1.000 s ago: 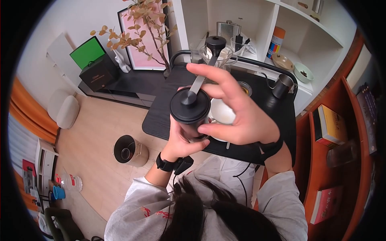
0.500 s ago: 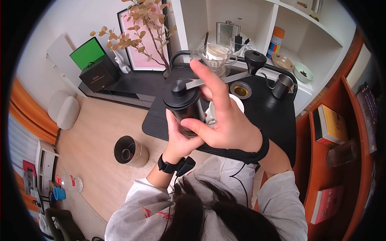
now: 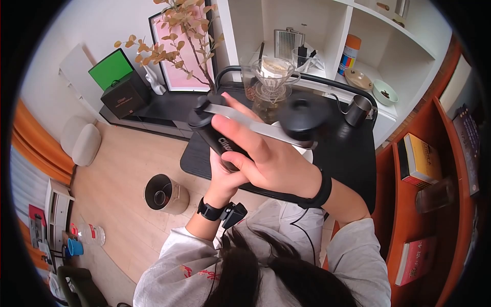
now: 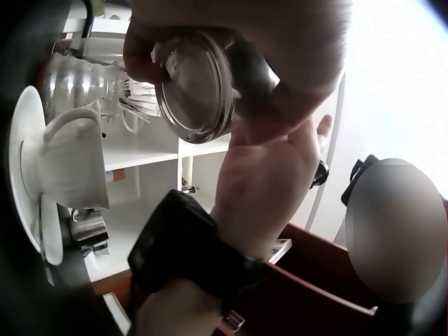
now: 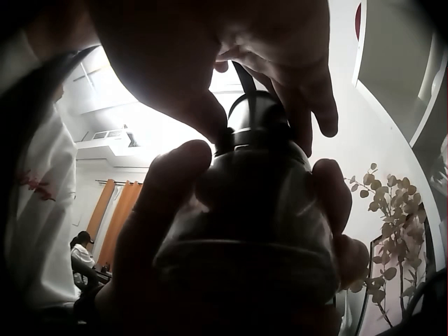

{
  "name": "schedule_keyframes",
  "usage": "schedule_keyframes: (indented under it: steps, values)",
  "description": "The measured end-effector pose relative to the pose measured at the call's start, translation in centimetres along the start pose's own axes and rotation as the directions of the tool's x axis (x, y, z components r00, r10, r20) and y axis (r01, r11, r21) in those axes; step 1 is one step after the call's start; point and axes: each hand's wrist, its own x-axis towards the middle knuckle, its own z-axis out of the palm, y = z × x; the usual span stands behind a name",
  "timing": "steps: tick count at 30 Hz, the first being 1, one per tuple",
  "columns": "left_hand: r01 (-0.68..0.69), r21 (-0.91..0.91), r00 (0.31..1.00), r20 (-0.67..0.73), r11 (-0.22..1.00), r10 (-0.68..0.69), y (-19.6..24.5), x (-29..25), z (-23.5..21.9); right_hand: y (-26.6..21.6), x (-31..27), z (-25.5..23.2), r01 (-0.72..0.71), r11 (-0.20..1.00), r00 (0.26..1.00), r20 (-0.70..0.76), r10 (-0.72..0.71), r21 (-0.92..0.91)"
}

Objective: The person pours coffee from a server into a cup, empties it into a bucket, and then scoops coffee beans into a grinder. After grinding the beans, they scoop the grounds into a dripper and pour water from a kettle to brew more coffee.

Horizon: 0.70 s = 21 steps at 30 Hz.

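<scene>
A black hand coffee grinder (image 3: 212, 137) is held tilted above the near left part of the black table (image 3: 348, 169). My left hand (image 3: 225, 176) grips its lower body from below; in the left wrist view, fingers wrap close round its clear base (image 4: 196, 94). Over the upper part comes my right hand (image 3: 279, 158), thumb on one side and fingers on the other, pinching it just under the top in the right wrist view. The metal crank arm (image 3: 245, 122) slants across the right hand to a blurred black knob (image 3: 304, 117). A white cup (image 4: 70, 161) on a saucer is mostly hidden behind that hand.
Behind the hands stands a glass dripper (image 3: 276, 74) with a paper filter. A gooseneck kettle (image 3: 360, 108) sits at the back right. White shelves (image 3: 317, 15) rise beyond the table, and a brown bookcase (image 3: 383, 220) flanks the right. A bin (image 3: 166, 194) is on the floor.
The grinder has tipped further over toward the left, showing its side lettering. Its knob has swung to the right and nearer me. My right hand has moved left, closer round the grinder.
</scene>
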Motion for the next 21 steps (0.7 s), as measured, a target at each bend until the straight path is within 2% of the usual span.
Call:
schedule_keyframes:
  steps: [2,4,5,7,8,10,12,13,14,16,17,20,21]
  values:
    - [0.085,-0.087,0.996,-0.012,0.993,-0.086,0.6,-0.1,-0.1,-0.6,-0.1,-0.1,0.006,0.994,0.999,-0.037,-0.010,-0.109]
    - [0.146,-0.163,0.988,-0.022,0.976,-0.151,0.9,-0.6,-0.5,-0.3,-0.3,0.1,-0.003,0.986,1.000,-0.014,0.001,-0.164]
    - [0.181,-0.205,0.980,-0.040,0.962,-0.193,0.9,-0.9,-0.7,-0.1,0.2,0.0,0.078,0.985,0.994,-0.065,-0.089,-0.151]
    - [0.162,-0.186,0.986,-0.003,0.969,-0.165,1.6,-0.8,-0.3,0.3,-0.1,-0.1,0.040,0.999,0.996,-0.082,-0.037,0.028]
    - [0.084,-0.092,0.991,0.109,0.992,-0.074,1.8,-0.4,-0.5,0.6,-0.4,-0.1,0.021,0.993,0.996,-0.087,-0.010,0.118]
    - [0.152,-0.183,0.961,0.258,0.971,-0.102,1.5,0.0,-1.2,0.7,-0.6,0.0,-0.085,0.944,0.986,-0.107,0.125,0.320]
    - [0.237,-0.247,0.919,0.372,0.940,-0.133,1.5,0.0,-1.3,0.3,-0.3,-0.2,-0.200,0.829,0.960,-0.063,0.271,0.522]
    - [0.280,-0.272,0.898,0.413,0.921,-0.151,1.7,-0.1,-1.2,-0.1,-0.1,-0.8,-0.360,0.740,0.921,0.089,0.379,0.568]
    - [0.342,-0.237,0.865,0.457,0.909,-0.206,1.9,-0.1,-1.6,-0.3,0.1,-1.2,-0.411,0.668,0.904,0.184,0.386,0.620]
    - [0.297,-0.174,0.887,0.414,0.939,-0.205,2.5,-0.2,-0.7,-0.6,0.2,-1.5,-0.516,0.509,0.854,0.368,0.368,0.689]
    - [0.277,-0.140,0.897,0.392,0.951,-0.204,2.8,-0.2,-0.3,-0.2,-0.1,-1.5,-0.468,0.596,0.884,0.349,0.311,0.652]
    - [0.123,0.071,0.948,0.285,0.990,-0.139,2.3,-0.3,-0.4,-0.7,0.0,-1.8,-0.562,0.579,0.827,0.415,0.380,0.590]
    - [0.088,0.139,0.959,0.256,0.986,-0.122,2.0,-0.3,-0.5,-0.6,-0.1,-1.6,-0.544,0.602,0.839,0.374,0.395,0.585]
